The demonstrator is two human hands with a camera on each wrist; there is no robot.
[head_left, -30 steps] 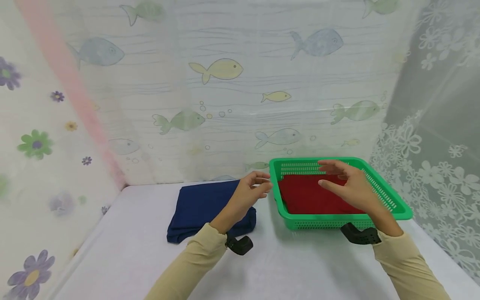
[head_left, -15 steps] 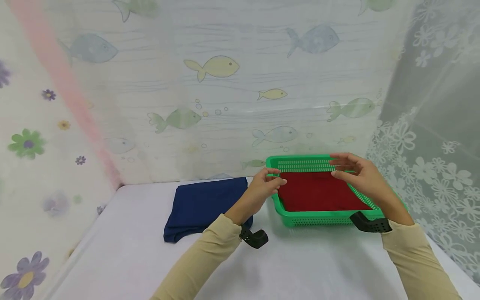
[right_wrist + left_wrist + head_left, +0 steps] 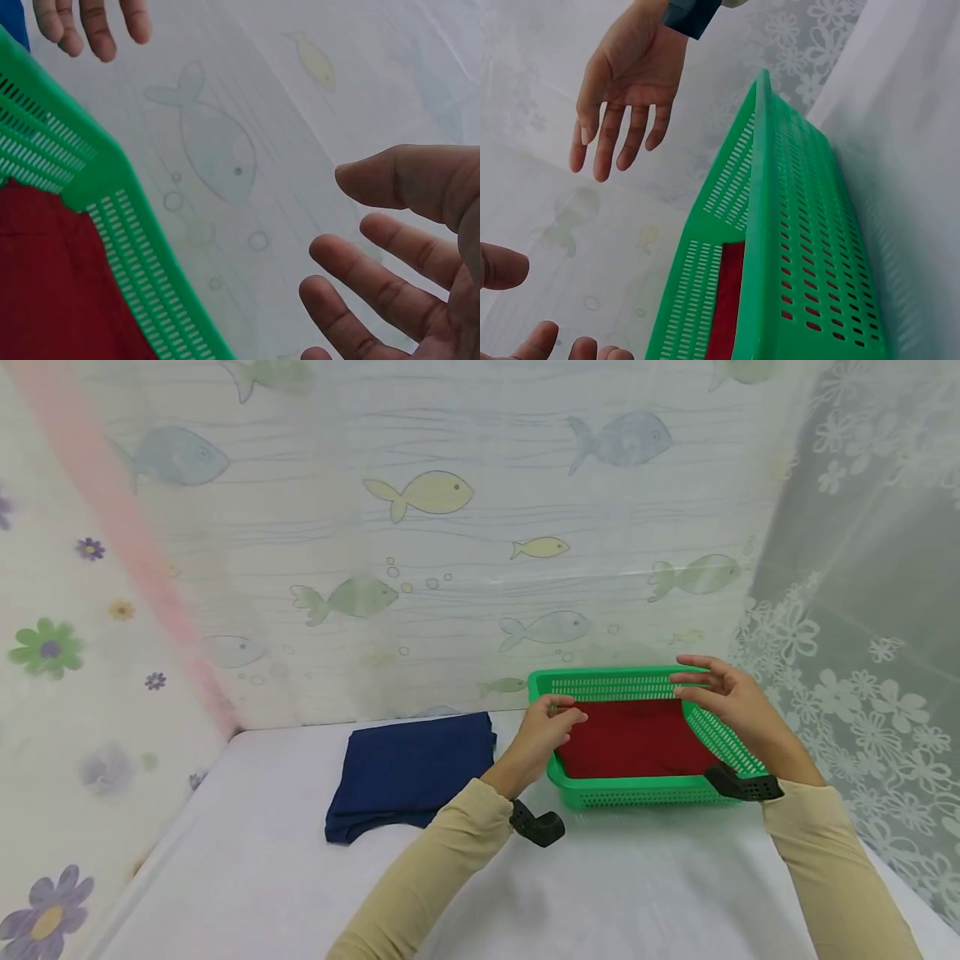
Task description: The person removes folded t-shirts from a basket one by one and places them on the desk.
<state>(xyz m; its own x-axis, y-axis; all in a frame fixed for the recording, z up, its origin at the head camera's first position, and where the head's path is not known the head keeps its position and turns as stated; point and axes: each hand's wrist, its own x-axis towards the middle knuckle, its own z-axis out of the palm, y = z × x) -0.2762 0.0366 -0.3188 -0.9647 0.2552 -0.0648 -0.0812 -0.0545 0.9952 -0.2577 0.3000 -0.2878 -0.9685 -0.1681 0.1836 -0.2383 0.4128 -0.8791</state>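
Note:
Red folded cloth (image 3: 630, 739) lies inside a green plastic basket (image 3: 637, 792) at the right of the table. My left hand (image 3: 536, 739) hovers by the basket's left rim, fingers loosely bent and holding nothing. Above the basket's right side is my right hand (image 3: 738, 710), its fingers spread and bent a little, with nothing in them. The right wrist view shows my right thumb and fingers (image 3: 375, 289) apart, clear of the basket wall. To the left, a dark blue folded cloth (image 3: 412, 768) lies flat on the table, its near right part behind my left forearm.
A white cover (image 3: 225, 860) spreads over the table. Behind it hangs a fish-patterned sheet (image 3: 420, 610), with a flowered sheet (image 3: 52, 760) on the left and a grey panel with white flowers (image 3: 862, 677) on the right. Each wrist wears a black camera mount (image 3: 538, 825).
Both hands have moved to the right over the basket, the left one from near the blue cloth to the basket's left rim. The view has shifted slightly. Both cloths lie as before.

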